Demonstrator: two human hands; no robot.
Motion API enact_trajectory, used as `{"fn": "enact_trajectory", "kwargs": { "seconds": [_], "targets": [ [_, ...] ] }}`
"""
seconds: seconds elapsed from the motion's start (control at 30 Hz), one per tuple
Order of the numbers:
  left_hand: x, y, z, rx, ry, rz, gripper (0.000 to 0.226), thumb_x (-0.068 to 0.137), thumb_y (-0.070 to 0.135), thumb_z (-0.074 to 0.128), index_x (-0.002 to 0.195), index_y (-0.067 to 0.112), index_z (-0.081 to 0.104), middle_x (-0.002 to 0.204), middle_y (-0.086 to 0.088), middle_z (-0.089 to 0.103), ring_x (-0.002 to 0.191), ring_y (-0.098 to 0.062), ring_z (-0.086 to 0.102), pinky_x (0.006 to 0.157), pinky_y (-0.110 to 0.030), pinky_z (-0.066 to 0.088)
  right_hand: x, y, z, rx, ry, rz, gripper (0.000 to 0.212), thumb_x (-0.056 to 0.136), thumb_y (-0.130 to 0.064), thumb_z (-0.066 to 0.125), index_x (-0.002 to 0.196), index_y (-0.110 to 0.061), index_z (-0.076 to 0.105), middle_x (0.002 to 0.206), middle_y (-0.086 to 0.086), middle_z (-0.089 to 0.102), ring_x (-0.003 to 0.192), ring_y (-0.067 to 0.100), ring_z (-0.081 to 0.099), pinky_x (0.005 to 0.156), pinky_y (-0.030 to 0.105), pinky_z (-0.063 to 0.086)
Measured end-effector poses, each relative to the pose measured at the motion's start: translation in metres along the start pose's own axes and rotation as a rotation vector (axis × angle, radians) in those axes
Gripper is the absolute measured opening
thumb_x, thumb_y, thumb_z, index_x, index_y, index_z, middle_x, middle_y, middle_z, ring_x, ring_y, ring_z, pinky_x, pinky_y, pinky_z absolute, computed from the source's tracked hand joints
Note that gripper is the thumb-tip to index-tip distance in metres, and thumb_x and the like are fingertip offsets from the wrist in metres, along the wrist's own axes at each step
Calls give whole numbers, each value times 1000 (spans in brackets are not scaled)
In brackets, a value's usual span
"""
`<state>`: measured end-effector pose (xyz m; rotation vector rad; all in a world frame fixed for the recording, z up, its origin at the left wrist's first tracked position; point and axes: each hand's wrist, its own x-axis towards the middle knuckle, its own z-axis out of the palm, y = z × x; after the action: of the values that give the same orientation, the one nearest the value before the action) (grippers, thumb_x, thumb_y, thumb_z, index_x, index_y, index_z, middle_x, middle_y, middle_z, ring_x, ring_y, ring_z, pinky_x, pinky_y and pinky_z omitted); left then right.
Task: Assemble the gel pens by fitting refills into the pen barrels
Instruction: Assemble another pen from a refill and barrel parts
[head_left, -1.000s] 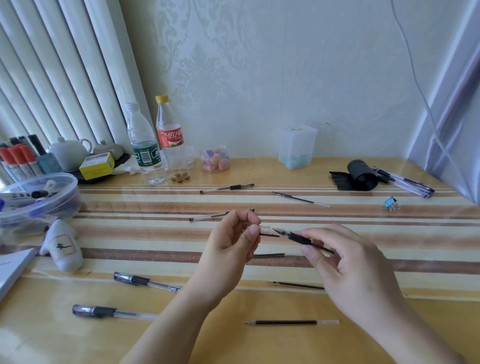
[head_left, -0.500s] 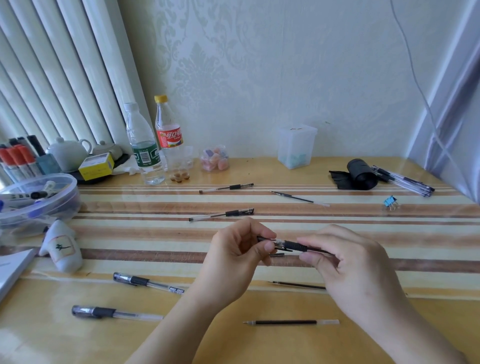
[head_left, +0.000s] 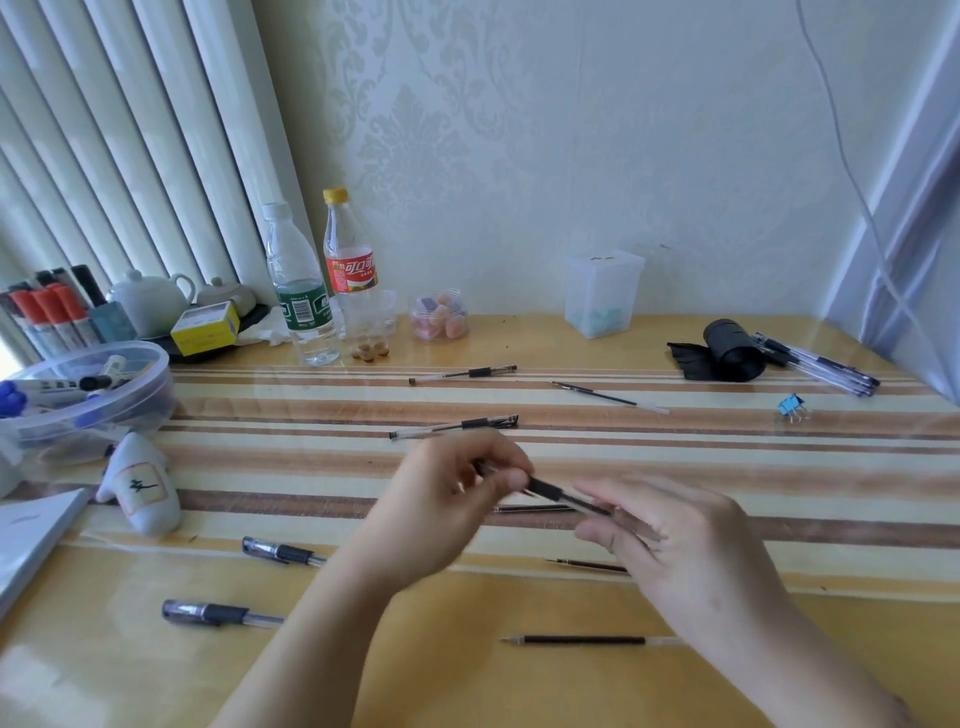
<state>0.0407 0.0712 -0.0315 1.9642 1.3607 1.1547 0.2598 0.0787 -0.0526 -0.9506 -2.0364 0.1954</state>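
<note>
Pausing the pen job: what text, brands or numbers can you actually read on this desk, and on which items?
"可口可" in white on the red label of the yellow-capped clear bottle.
Green label with barcode on the white-capped water bottle: too small to read.
Yellow box: print blurred.
White ceramic piece: a dark brushed mark, unreadable.

Along the back of the striped surface (head_left: 779, 467) stand a clear water bottle (head_left: 297, 291), a red-labelled bottle (head_left: 350, 270), a small jar of sweets (head_left: 439, 315) and a translucent box (head_left: 602, 293). At left sit a white teapot (head_left: 150, 299), a yellow box (head_left: 205, 327) and a tub of markers (head_left: 88, 395); a blue binder clip (head_left: 791, 405) lies at right.
</note>
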Motion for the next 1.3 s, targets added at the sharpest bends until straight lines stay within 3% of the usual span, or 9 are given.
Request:
{"fn": "enact_trajectory", "kwargs": {
  "seconds": [0.17,0.33,0.43,0.57,0.77,0.87,1.03,1.17,1.3],
  "targets": [
    [-2,-29,-52,-11,219,-286,15,94,11,57,85,17,67,72,-5,61,66,-23,51,63,-33,41,4,12,-8,-97,46,122,29,77,-30,74,105,-22,73,75,-22,65,61,6,58,52,28,51],
    [-9,-58,-68,281,173,-557,16,96,15,51,87,18,63,79,-6,63,63,-20,53,55,-27,43,5,21,-9,-94,66,231,28,80,-30,70,107,-21,72,73,-18,66,56,-2,53,49,21,42],
    [-12,-67,-68,476,60,-656,20,96,19,48,83,30,58,83,0,64,75,-19,58,77,-38,52,5,20,-8,-80,58,245,27,81,-28,71,107,-21,72,73,-17,66,59,-7,54,47,14,36],
    [-11,-64,-67,604,107,-719,21,94,24,45,78,35,53,89,9,62,92,-20,55,93,-45,43,5,20,-7,-48,79,263,23,81,-22,72,104,-19,73,69,-15,64,56,-9,55,43,3,33],
    [-5,-47,-62,779,141,-712,19,95,38,46,111,33,56,124,6,54,121,-24,41,97,-45,32,15,15,-22,211,254,379,12,83,-22,70,93,-28,72,80,-7,73,82,7,65,66,10,50],
    [14,-36,-52,778,73,-662,33,94,44,47,123,29,52,134,2,50,127,-25,39,101,-48,33,25,9,-39,366,316,455,10,84,-22,69,92,-28,72,87,-7,74,81,13,67,74,32,55],
    [54,-47,-27,775,-161,-621,58,91,49,51,142,28,32,150,-5,31,136,-33,31,105,-55,36,35,7,-58,427,161,578,15,83,-19,70,93,-31,72,87,-5,73,75,16,65,59,33,55],
    [69,-62,-11,929,-177,-468,48,93,46,48,139,33,38,144,-3,39,132,-31,34,104,-52,32,44,21,-57,340,-31,672,15,83,-23,71,94,-33,71,86,-11,72,80,24,65,71,40,52],
    [73,-72,0,823,-53,-426,34,93,39,49,126,32,52,128,0,53,123,-27,41,101,-45,33,62,45,-44,303,-140,770,13,85,-22,70,96,-29,69,92,-5,70,79,18,64,61,31,49]
  ]
}}
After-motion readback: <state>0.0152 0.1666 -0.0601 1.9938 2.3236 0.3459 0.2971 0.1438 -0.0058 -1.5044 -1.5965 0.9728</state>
